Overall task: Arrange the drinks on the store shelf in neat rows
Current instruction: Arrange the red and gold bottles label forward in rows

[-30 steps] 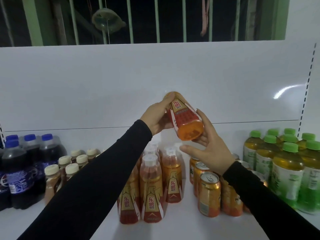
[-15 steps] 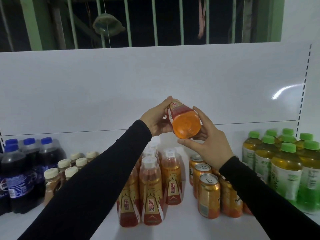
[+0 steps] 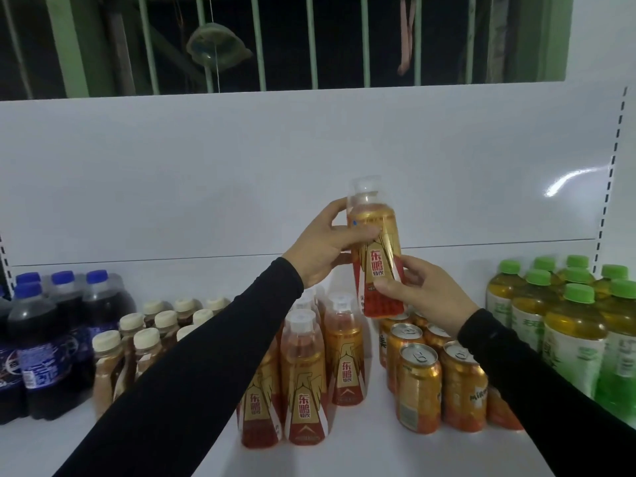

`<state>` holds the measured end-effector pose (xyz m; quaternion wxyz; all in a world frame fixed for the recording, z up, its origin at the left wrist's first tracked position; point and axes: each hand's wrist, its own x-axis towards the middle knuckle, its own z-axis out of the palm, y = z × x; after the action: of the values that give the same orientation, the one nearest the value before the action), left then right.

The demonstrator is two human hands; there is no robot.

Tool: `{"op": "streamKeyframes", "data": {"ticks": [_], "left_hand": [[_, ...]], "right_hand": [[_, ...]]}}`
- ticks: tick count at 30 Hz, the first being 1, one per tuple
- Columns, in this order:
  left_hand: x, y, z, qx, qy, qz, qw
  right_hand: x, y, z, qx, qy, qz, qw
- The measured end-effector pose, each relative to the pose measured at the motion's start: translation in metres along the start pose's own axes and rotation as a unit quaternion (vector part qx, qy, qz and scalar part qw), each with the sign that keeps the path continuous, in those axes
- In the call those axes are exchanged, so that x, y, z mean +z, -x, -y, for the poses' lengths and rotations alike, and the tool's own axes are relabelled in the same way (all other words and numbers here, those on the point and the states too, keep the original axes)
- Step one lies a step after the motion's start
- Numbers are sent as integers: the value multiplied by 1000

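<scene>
Now bottle upright, cap up; both hands gripping it.

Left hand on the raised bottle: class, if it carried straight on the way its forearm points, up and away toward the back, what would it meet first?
Most likely the white back panel of the shelf. The left hand grips the gold-and-red plastic drink bottle, and nothing else shows beyond them, though depth is unclear.
</scene>
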<state>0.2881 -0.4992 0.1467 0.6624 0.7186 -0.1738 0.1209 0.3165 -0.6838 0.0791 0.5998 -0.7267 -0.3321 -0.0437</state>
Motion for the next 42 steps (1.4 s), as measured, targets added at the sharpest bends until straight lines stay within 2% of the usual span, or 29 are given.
{"op": "streamKeyframes", "data": {"ticks": [8,18,25,29,32,35,39,42], "left_hand": [[3,13,5,89,-104,18,990],[8,21,12,120,-148,55,980],[3,13,-7,151,-179,14,972],[-4,1,-25,128,-226,-9,966],[-6,-12,-30,100,-240,-38,965],[-14,-28,-27,59,-236,-60,968],[-25,-48,-14,14,-254,-77,964],[-31,-61,2,-14,-287,-77,955]], "right_hand": [[6,2,-37,-24,77,-139,987],[7,-3,-51,-51,80,-178,979],[5,-2,-46,-35,25,-113,993],[2,-7,-42,-20,37,-69,997],[2,-15,-38,-8,136,-59,989],[-5,-21,-40,21,260,-41,965],[-15,-15,-55,80,386,42,918],[-21,-12,-70,112,422,88,895]]}}
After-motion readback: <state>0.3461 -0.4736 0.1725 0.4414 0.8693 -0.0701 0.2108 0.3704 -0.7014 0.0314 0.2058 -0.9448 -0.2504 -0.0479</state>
